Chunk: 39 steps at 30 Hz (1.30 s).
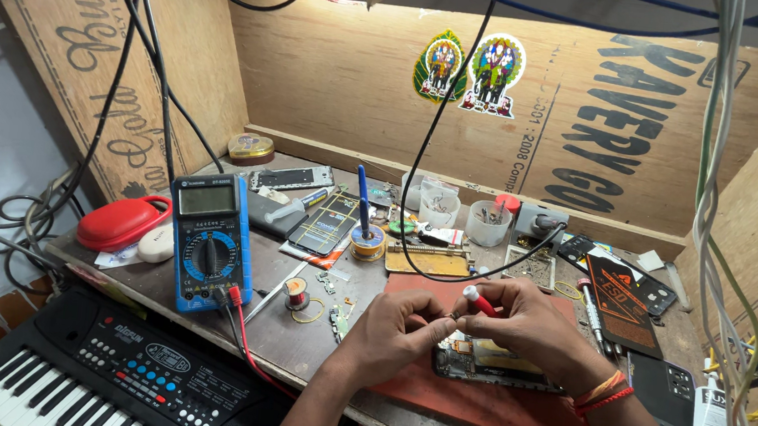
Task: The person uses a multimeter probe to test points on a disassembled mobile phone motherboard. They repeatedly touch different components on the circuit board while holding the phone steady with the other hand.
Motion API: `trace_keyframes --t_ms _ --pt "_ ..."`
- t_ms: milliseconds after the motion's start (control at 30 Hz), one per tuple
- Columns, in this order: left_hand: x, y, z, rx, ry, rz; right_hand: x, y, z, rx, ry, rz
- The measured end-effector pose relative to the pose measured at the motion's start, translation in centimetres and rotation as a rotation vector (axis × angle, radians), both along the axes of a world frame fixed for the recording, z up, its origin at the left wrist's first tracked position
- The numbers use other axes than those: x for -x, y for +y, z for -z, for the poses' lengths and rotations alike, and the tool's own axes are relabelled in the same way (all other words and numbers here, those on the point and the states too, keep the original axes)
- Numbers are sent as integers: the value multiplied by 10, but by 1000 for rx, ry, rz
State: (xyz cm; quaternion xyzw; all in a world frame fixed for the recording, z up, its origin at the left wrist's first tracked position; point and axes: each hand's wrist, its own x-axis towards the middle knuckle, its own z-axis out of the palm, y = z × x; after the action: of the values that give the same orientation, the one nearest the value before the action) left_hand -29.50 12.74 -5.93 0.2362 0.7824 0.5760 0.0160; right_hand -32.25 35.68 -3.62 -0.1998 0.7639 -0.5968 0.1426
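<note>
Head view: red-capped screwdriver (pixel 479 299) between both hands, over opened phone (pixel 494 360).

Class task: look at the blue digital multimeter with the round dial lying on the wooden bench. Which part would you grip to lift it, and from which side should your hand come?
Grip the blue digital multimeter across its two long side edges, about level with the screen, coming from above. It lies flat, face up, and is probably narrow enough to span. The red and black test leads plug in at its near end, so avoid that end.

2 hands (pixel 392 328) (pixel 529 322), 1 multimeter (pixel 210 239), 1 keyboard (pixel 100 371), 2 stickers (pixel 440 65) (pixel 495 72), 3 plastic cups (pixel 440 207) (pixel 489 223) (pixel 415 189).
</note>
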Motion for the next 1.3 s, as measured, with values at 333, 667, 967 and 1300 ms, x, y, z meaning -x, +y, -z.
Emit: trace_keyframes --t_ms 333,667,967,1300 --pt "38 27 31 2 -11 14 40 29 31 37 -22 5" --pt "85 24 64 -26 -29 33 80 25 58 -32 -20 15" --pt "127 56 133 -25 33 17 119 59 121 -12 58 -27" --pt "90 150 221 -118 37 61 78 151 201 2 79 -25"
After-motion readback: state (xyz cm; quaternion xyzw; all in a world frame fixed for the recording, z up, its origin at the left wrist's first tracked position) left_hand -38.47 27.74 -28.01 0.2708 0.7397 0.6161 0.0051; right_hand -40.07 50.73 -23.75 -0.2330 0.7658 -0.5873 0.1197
